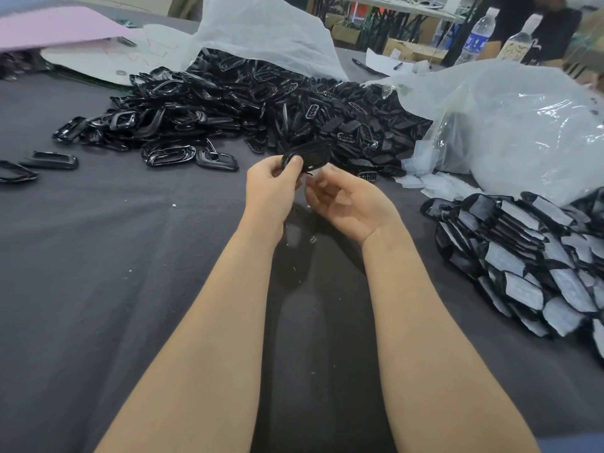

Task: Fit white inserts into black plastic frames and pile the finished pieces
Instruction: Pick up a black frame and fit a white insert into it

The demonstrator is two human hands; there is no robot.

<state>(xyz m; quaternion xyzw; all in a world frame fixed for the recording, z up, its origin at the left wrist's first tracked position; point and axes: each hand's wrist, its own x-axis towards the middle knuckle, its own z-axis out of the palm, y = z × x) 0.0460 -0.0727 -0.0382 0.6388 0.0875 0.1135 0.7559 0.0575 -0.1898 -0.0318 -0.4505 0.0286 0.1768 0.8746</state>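
Observation:
My left hand point(273, 184) pinches a black plastic frame point(310, 155) by its left end and holds it above the table. My right hand point(346, 199) is just below the frame with its fingers curled, and a bit of white insert point(314, 173) shows at the fingertips. A large heap of loose black frames point(245, 106) lies behind my hands. At the right lies a pile of finished pieces point(536, 256), black frames with white inserts. Loose white inserts point(434, 183) lie by the plastic bag.
A dark grey cloth point(98, 256) covers the table. A clear plastic bag point(510, 125) bulges at the right and another point(268, 31) opens behind the heap. Pink sheet point(55, 26) at the far left. Water bottles point(478, 34) and a person stand at the back right.

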